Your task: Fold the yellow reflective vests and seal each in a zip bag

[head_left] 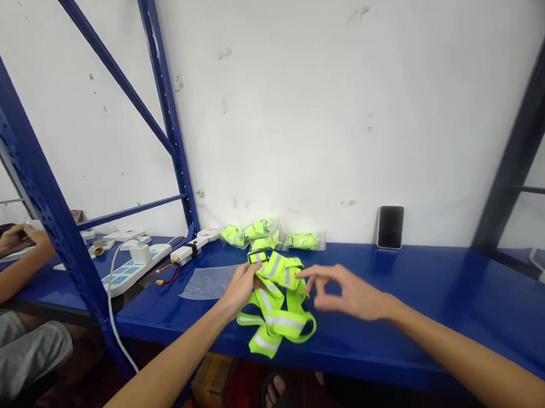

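A bundle of neon yellow-green straps with silvery reflective bands (284, 320) lies in loops at the front of the blue table, part of it hanging over the edge. My left hand (241, 287) grips its upper left part, close to a black-edged piece. Just right of the straps is my right hand (345, 292), its fingers bent and apart, with nothing visible between them. A flat clear plastic bag (208, 283) rests on the table left of the bundle.
Bagged neon bundles (260, 229) sit by the wall. A dark-screened phone (390, 227) leans there at right. Left are a white device with wires (186, 252), a power strip (129, 274), a blue post (39, 163) and another person's arms (22, 268).
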Demonstrator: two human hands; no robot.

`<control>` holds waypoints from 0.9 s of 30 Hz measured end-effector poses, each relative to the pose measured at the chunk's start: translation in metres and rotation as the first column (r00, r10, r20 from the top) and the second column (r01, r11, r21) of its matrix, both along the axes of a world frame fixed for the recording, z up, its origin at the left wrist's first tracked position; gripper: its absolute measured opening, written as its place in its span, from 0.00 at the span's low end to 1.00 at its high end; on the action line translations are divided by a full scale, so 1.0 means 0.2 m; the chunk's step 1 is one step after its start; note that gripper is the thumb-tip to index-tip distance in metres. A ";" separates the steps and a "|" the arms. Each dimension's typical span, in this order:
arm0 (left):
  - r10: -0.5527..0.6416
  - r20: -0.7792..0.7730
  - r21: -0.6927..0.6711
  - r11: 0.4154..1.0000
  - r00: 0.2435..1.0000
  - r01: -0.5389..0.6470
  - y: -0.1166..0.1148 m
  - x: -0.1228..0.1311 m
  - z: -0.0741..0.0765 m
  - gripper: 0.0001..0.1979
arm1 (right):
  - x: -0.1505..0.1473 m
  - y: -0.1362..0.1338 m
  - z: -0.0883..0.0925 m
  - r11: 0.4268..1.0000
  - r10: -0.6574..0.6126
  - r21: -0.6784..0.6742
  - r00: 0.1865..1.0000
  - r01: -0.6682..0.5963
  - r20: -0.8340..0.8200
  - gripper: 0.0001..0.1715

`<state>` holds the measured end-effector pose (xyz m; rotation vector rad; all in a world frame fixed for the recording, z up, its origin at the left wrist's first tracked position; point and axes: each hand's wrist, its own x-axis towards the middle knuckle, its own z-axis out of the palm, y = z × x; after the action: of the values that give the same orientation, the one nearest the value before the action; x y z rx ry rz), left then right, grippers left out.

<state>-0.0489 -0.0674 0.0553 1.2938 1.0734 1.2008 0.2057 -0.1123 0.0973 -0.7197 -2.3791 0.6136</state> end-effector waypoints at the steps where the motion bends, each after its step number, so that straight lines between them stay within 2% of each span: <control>1: 0.012 0.016 -0.012 1.000 1.000 -0.012 0.00 0.00 0.01 0.15 | 0.00 0.01 0.01 0.996 -0.083 0.035 0.994 0.086 -0.073 0.26; 3: 0.008 0.042 -0.040 0.999 0.999 -0.006 -0.02 0.02 0.02 0.15 | -0.02 0.04 0.00 0.969 -0.179 0.148 0.974 0.200 -0.141 0.28; 5: -0.029 0.076 -0.076 0.996 0.997 0.035 -0.04 0.03 0.03 0.18 | -0.06 0.08 -0.02 0.960 -0.138 0.231 0.985 0.159 -0.107 0.37; 6: -0.069 0.095 -0.110 0.991 0.993 0.080 -0.05 0.03 0.04 0.20 | -0.08 0.10 -0.03 0.966 -0.092 0.233 0.992 0.111 -0.089 0.37; 8: -0.213 0.140 -0.199 0.951 0.967 0.239 -0.06 0.02 0.04 0.27 | -0.13 0.14 -0.06 0.988 -0.041 0.144 0.988 0.063 -0.146 0.30; 10: -0.355 0.142 -0.268 0.885 0.924 0.382 -0.06 0.00 0.04 0.35 | -0.16 0.19 -0.09 0.995 -0.092 -0.058 0.953 0.078 -0.288 0.25; 11: -0.394 0.101 -0.291 0.867 0.914 0.405 -0.06 -0.02 0.03 0.38 | -0.18 0.22 -0.11 0.982 -0.137 -0.170 0.923 0.080 -0.359 0.24; 12: -0.394 0.040 -0.296 0.873 0.918 0.388 -0.05 -0.04 0.02 0.38 | -0.19 0.25 -0.12 0.962 -0.180 -0.265 0.891 0.071 -0.418 0.25; 14: -0.322 -0.106 -0.249 0.925 0.941 0.288 -0.03 -0.07 0.00 0.35 | -0.20 0.30 -0.16 0.916 -0.262 -0.397 0.823 0.048 -0.505 0.27; 17: -0.154 -0.262 -0.036 0.988 0.953 0.150 -0.02 -0.11 -0.03 0.30 | -0.24 0.36 -0.24 0.838 -0.367 -0.546 0.765 0.025 -0.529 0.30; 19: -0.118 -0.350 0.135 0.975 0.929 0.175 -0.03 -0.11 -0.03 0.32 | -0.27 0.37 -0.30 0.778 -0.405 -0.627 0.753 -0.014 -0.519 0.27; 22: -0.124 -0.485 0.306 0.904 0.866 0.300 -0.05 -0.11 -0.01 0.34 | -0.30 0.35 -0.35 0.725 -0.417 -0.679 0.710 -0.117 -0.567 0.23; 24: -0.067 -0.510 0.354 0.892 0.858 0.280 -0.04 -0.10 0.02 0.29 | -0.31 0.32 -0.36 0.684 -0.318 -0.683 0.737 -0.257 -0.596 0.26; 26: -0.011 -0.462 0.354 0.914 0.887 0.196 -0.02 -0.09 0.03 0.22 | -0.30 0.29 -0.35 0.624 -0.107 -0.681 0.821 -0.384 -0.561 0.34; 27: -0.015 -0.420 0.323 0.932 0.907 0.165 -0.01 -0.09 0.03 0.21 | -0.29 0.27 -0.34 0.610 -0.002 -0.678 0.855 -0.409 -0.518 0.38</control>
<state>-0.0667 -0.0695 0.0613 1.9230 1.1054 1.1064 0.1479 -0.0576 0.0301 -0.5103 -1.6656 1.7759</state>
